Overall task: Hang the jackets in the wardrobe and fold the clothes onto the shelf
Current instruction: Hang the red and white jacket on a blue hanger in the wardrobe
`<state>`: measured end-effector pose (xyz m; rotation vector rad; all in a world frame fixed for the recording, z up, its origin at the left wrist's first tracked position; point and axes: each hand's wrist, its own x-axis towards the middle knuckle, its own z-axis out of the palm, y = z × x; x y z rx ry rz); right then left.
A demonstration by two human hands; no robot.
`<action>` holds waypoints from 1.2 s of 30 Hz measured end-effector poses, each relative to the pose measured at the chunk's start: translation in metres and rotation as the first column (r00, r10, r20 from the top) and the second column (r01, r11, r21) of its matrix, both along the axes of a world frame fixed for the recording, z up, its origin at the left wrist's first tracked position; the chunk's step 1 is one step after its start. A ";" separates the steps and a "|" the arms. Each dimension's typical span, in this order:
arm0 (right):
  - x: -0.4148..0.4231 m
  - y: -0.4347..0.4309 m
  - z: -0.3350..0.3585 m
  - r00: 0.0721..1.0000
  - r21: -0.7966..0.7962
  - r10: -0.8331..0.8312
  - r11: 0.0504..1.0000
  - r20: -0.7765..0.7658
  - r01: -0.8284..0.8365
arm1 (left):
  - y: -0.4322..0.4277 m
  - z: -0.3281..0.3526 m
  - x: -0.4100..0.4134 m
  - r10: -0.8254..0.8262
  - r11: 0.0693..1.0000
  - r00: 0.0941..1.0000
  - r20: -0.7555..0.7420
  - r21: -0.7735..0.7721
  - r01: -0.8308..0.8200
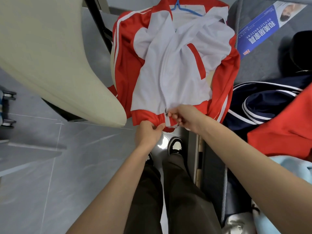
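Observation:
A red and white track jacket (170, 65) hangs in front of me on a blue hanger (184, 9), whose hook shows at the collar. Its front zip runs down the middle to the red hem. My left hand (149, 132) pinches the red hem just left of the zip. My right hand (184, 116) pinches the zip's bottom end on the right side of the hem. Both hands are close together at the hem.
A grey mattress (263, 53) with a blue label (263, 26) lies on the right, bearing a navy garment with white stripes (263, 102), a red garment (287, 129) and a light blue one (290, 168). A cream panel (50, 56) stands left. Grey floor tiles (50, 166) lie below.

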<state>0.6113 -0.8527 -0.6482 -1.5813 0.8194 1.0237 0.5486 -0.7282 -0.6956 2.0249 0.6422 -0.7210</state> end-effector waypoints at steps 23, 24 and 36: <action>0.007 0.000 0.010 0.974 0.071 -0.212 0.976 0.085 0.206 | -0.007 0.009 0.010 -0.131 0.991 0.991 -0.032 -0.008 0.130; 0.008 0.000 0.011 0.979 0.059 -0.181 0.983 0.092 0.176 | -0.005 0.008 0.008 -0.138 0.990 0.990 -0.034 0.006 0.138; -0.012 -0.004 0.003 0.976 -0.112 -0.182 0.975 0.116 0.195 | -0.023 0.011 0.009 0.025 1.000 0.999 0.024 -0.013 -0.024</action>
